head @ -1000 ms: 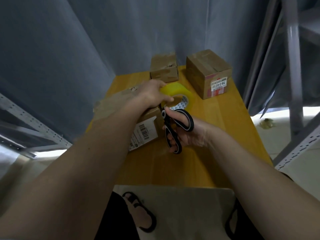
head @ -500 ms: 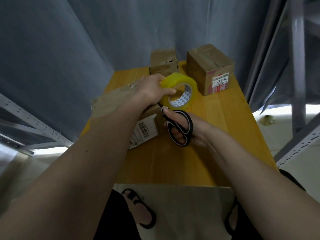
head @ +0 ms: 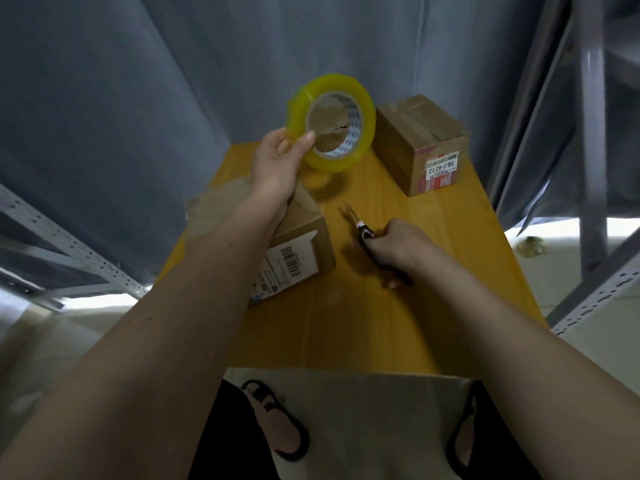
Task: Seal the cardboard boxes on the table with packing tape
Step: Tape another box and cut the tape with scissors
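Left hand [head: 277,161] raised above the table [head: 381,323], gripping the tape roll [head: 330,123] at its left rim, thumb hooked over the edge into the core, fingers behind. Roll yellow, held clear of the table, face tilted toward the camera; its yellowish shadow falls on the wood just below. Through the core, brown cardboard of something further back shows, cannot tell what.

Right hand [head: 398,247] low over the table, fingers curled round the black handles of the scissors [head: 363,233]. Blades point far-left, blurred; tips close to the wood, contact not clear. Cannot tell whether the blades are apart.

Near box [head: 301,251] sits left of centre on the table, under the left forearm; white barcode label on its near face, top partly hidden by the arm, shiny tape visible across it. Crumpled brown flaps or paper at its left. Scissors lie right of this box, apart from it.

Far box [head: 420,143] at the far right of the table, taped along its top seam, red-and-white label reading 78-2-4212 upside down. Roll is just left of it in view.

Grey curtain [head: 173,98] behind; metal racking [head: 588,133] right; sandalled foot [head: 277,420] below the near table edge
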`<action>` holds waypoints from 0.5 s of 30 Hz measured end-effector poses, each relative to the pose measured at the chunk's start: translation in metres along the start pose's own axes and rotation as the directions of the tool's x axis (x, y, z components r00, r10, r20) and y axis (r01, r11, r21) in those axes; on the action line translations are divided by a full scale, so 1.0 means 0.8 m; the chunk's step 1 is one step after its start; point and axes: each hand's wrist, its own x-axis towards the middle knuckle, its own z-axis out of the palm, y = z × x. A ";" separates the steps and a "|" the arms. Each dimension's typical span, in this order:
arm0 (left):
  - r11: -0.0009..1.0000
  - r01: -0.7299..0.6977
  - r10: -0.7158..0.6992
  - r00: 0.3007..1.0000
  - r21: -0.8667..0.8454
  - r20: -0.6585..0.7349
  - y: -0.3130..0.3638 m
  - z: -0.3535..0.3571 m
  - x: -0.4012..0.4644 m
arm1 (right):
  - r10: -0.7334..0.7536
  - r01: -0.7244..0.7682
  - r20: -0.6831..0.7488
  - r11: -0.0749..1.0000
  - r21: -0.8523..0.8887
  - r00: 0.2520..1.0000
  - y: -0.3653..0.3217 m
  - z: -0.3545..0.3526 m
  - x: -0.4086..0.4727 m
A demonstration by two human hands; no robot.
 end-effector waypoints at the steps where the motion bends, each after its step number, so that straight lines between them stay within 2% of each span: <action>1: 1.000 0.002 -0.002 1.000 -0.020 -0.015 0.001 -0.002 -0.001 | -0.035 0.020 -0.077 0.982 -0.187 0.996 -0.003 -0.002 0.001; 2: 0.999 0.002 -0.004 1.000 -0.051 -0.024 0.002 -0.004 -0.002 | -0.069 0.029 -0.117 0.949 -0.314 0.991 -0.004 -0.004 0.002; 4: 0.990 0.011 -0.016 0.999 -0.141 -0.036 0.003 -0.014 -0.001 | -0.096 0.030 -0.126 0.893 -0.448 0.987 -0.004 -0.008 0.001; 6: 0.973 0.031 -0.044 0.998 -0.229 -0.049 0.003 -0.028 0.000 | -0.146 0.016 -0.156 0.779 -0.627 0.977 -0.007 -0.009 -0.002; 7: 0.962 0.046 -0.062 0.997 -0.268 -0.053 0.003 -0.036 0.000 | -0.198 0.007 -0.195 0.719 -0.695 0.961 -0.012 -0.009 -0.003; 8: 0.947 0.062 -0.083 0.995 -0.315 -0.053 0.002 -0.042 0.001 | -0.271 0.024 -0.239 0.705 -0.709 0.932 -0.019 -0.008 -0.004; 9: 0.926 0.079 -0.106 0.993 -0.370 -0.052 0.001 -0.048 0.001 | -0.337 0.083 -0.275 0.754 -0.652 0.901 -0.030 -0.005 -0.005; 10: 0.896 0.095 -0.129 0.990 -0.434 -0.050 0.001 -0.052 0.001 | -0.374 0.190 -0.288 0.839 -0.510 0.882 -0.045 0.000 -0.007; 11: 0.860 0.109 -0.150 0.988 -0.499 -0.044 0.000 -0.055 0.000 | -0.392 0.316 -0.256 0.902 -0.293 0.884 -0.062 0.006 -0.007; 12: 0.822 0.121 -0.169 0.985 -0.557 -0.035 0.000 -0.057 -0.001 | -0.404 0.402 -0.184 0.914 -0.053 0.896 -0.080 0.013 -0.006; 13: 0.786 0.134 -0.188 0.982 -0.603 -0.026 0.000 -0.058 -0.001 | -0.414 0.425 -0.102 0.894 0.141 0.905 -0.097 0.020 -0.004; 14: 0.755 0.143 -0.201 0.979 -0.640 -0.018 0.000 -0.058 -0.002 | -0.418 0.412 -0.031 0.875 0.254 0.908 -0.109 0.028 -0.002; 15: 0.731 0.147 -0.207 0.978 -0.666 -0.012 0.000 -0.058 -0.002 | -0.428 0.407 0.013 0.867 0.287 0.904 -0.117 0.036 0.002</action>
